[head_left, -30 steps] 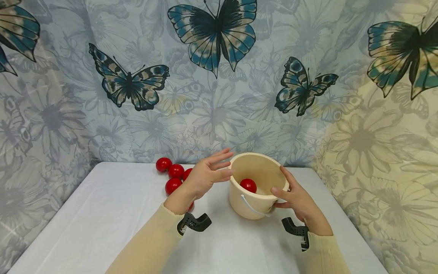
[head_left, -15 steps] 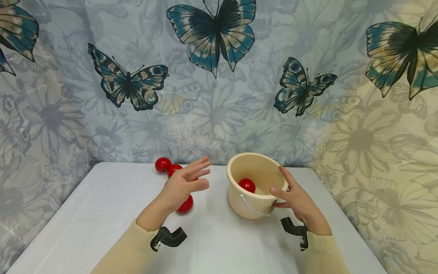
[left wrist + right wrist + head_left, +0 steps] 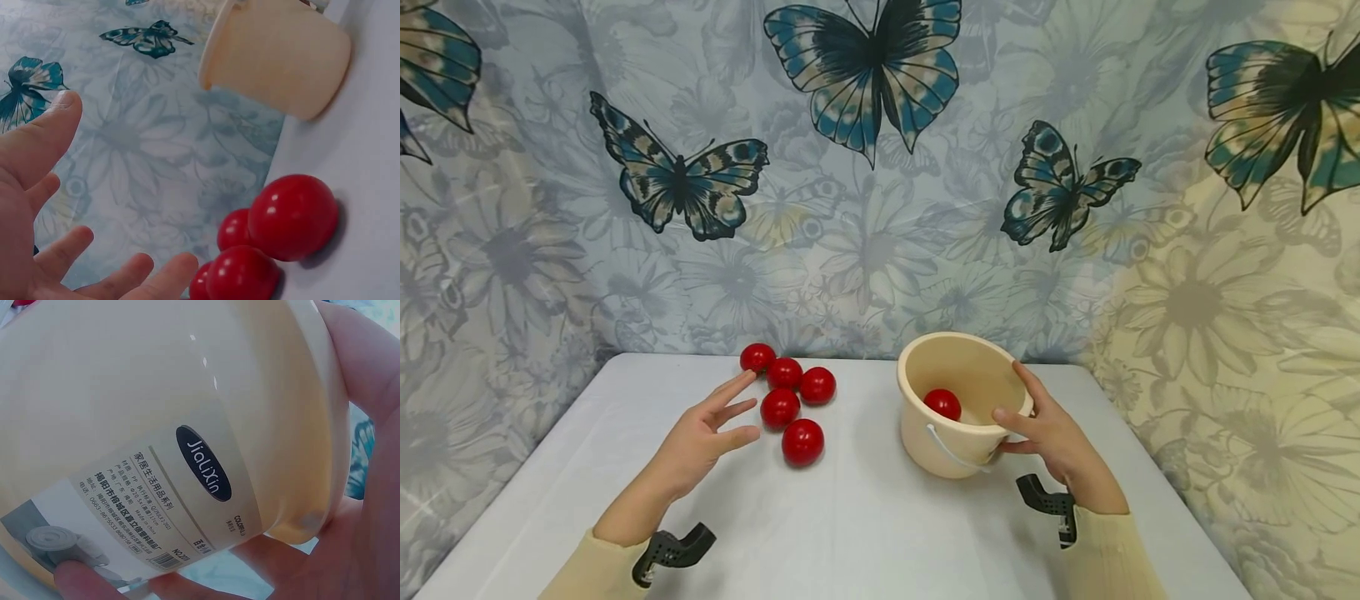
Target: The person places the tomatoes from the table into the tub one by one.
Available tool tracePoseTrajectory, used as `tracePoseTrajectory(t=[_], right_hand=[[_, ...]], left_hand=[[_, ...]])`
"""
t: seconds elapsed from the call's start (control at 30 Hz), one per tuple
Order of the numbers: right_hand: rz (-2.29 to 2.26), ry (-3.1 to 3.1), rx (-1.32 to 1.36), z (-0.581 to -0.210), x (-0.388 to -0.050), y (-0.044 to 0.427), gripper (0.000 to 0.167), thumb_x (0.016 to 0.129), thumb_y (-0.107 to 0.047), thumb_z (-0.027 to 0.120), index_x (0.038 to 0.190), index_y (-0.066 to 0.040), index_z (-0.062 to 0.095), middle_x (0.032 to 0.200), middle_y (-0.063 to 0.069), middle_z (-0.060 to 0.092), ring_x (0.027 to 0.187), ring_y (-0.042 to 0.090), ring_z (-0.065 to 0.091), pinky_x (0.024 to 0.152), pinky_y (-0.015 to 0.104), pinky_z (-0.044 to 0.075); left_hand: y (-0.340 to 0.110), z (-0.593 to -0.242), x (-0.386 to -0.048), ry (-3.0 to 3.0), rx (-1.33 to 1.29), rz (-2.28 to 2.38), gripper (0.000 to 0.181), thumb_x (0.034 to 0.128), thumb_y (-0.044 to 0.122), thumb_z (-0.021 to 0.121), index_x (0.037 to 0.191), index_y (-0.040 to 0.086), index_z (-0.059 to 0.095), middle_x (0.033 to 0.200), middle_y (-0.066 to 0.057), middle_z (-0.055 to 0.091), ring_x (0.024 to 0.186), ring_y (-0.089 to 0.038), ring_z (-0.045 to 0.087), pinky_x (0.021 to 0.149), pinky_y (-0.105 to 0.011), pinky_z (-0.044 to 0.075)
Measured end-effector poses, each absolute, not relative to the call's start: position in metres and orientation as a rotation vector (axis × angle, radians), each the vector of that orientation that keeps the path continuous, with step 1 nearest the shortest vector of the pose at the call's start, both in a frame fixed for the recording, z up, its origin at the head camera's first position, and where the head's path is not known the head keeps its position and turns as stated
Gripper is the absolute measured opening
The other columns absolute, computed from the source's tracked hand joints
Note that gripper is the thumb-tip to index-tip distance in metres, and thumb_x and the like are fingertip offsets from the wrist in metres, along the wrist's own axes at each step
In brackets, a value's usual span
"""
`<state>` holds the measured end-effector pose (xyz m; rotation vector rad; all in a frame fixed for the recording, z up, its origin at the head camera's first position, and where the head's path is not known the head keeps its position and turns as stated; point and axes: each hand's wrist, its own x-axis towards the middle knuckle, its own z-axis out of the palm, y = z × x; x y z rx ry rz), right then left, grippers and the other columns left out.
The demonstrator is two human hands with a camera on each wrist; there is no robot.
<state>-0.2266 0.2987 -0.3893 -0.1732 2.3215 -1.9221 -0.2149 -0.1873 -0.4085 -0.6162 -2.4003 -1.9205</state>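
My right hand (image 3: 1063,442) grips the cream bucket (image 3: 943,450) by its right side, thumb over the rim. The bucket tilts toward me, and one red ball (image 3: 942,404) lies inside. In the right wrist view, fingers curl round the bucket wall (image 3: 125,381) beside a printed label. My left hand (image 3: 696,442) holds nothing, its fingers spread just left of several red balls on the table; the nearest ball (image 3: 802,442) is the frontmost. In the left wrist view, the left hand (image 3: 69,231) is apart from the red balls (image 3: 294,217).
A white-covered table (image 3: 880,533) bears everything. Behind it hangs a floral cloth (image 3: 865,250) with large butterflies, which continues down both sides. A white wire handle (image 3: 951,450) hangs across the bucket's front.
My left hand has moved from beside the bucket's rim leftward past the red balls, uncovering them. The right hand and the bucket have stayed nearly in place.
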Motion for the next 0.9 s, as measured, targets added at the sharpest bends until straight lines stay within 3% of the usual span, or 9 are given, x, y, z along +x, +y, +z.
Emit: tracePoseTrajectory(t=[0.4,0.63,0.9], right_hand=[[-1.925,2.325,-0.171,-0.390,-0.227,0.299,0.098,0.095,-0.022,0.071,0.161,-0.028,-0.001,0.163,0.019,-0.006,0.138,0.052,0.027,0.080,0.062,0.054],[-1.927,2.318,-0.174,-0.391,-0.226,0.298,0.098,0.095,-0.022,0.071,0.161,-0.029,-0.001,0.163,0.018,-0.005,0.137,0.052,0.027,0.081,0.061,0.054],[-1.929,2.327,-0.178,-0.390,-0.226,0.299,0.098,0.095,-0.021,0.071,0.161,-0.027,0.000,0.163,0.019,-0.005,0.137,0.052,0.028,0.080,0.061,0.054]], left_hand=[[-0.189,-0.461,-0.223,-2.368,-0.470,-2.277,0.078,0.0907,0.004,0.072,0.157,0.009,0.031,0.161,-0.017,0.017,0.138,-0.045,0.035,0.092,-0.031,0.053],[-0.193,-0.488,-0.228,-2.218,-0.336,-2.543,0.070,0.0927,-0.006,0.065,0.154,0.001,0.031,0.151,-0.034,0.030,0.133,-0.045,0.041,0.094,-0.043,0.052],[-0.191,-0.495,-0.236,-2.181,-0.410,-2.589,0.069,0.0916,-0.007,0.065,0.152,-0.001,0.034,0.160,-0.016,0.018,0.138,-0.046,0.034,0.094,-0.044,0.052]])
